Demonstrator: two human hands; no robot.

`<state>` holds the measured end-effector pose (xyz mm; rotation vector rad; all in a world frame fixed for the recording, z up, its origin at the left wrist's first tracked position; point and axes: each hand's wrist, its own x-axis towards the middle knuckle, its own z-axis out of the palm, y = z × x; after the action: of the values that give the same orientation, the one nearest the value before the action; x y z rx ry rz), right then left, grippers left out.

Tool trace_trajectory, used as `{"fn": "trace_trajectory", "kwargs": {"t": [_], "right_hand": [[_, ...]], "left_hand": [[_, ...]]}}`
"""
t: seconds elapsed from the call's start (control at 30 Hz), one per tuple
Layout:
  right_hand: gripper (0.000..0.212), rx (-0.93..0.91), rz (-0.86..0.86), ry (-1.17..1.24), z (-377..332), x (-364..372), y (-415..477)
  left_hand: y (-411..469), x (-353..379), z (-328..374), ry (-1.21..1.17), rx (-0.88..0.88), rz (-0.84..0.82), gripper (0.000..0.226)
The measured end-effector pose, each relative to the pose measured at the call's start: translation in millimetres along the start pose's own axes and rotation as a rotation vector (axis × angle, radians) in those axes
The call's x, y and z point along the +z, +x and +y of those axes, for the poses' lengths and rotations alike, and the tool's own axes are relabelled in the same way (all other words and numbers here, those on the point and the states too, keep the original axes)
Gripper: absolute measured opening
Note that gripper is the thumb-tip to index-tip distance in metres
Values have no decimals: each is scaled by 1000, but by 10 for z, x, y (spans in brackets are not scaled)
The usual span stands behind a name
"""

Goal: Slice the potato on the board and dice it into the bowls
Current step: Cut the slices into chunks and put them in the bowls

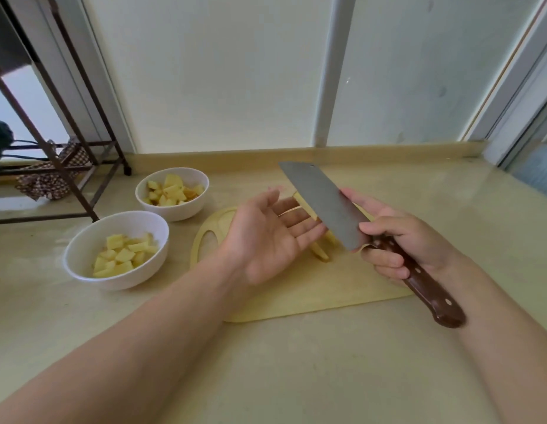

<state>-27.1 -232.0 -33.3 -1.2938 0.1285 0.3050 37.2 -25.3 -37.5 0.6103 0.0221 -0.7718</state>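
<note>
Holds left hand (pixel 266 243) palm up above board (pixel 312 295), fingers straight, gripping nothing. Grips knife (pixel 327 206) by handle in right hand (pixel 403 240), blade beside left fingertips. Shows potato strips (pixel 320 251) mid-board beneath; dice (pixel 122 257) in near bowl (pixel 79 264) and far bowl (pixel 186 212), toward left edge of counter (pixel 296 362).

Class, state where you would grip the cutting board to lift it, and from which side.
Grip the cutting board by its left end, through the oval slot cut there, coming from the near left, since a bowl stands close beside that end.
</note>
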Motion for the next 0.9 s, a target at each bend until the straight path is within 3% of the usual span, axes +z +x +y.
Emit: {"fn": "trace_trajectory", "kwargs": {"t": [0.07,0.37,0.57,0.73,0.9], "right_hand": [[65,-5,35,-27,18,-13,15],[63,-59,190,-69,-45,-114,-21],[66,-51,122,11,-84,-262,-5],[79,-48,-45,167,-62,-104,-24],[71,26,-86,130,-33,-49,-9]], "left_hand": [[-1,-5,-5,24,-15,-29,43],[10,-8,32,283,33,131,25],[45,-44,60,487,151,186,20],[59,26,12,214,52,160,22],[61,41,4,64,42,27,24]]}}
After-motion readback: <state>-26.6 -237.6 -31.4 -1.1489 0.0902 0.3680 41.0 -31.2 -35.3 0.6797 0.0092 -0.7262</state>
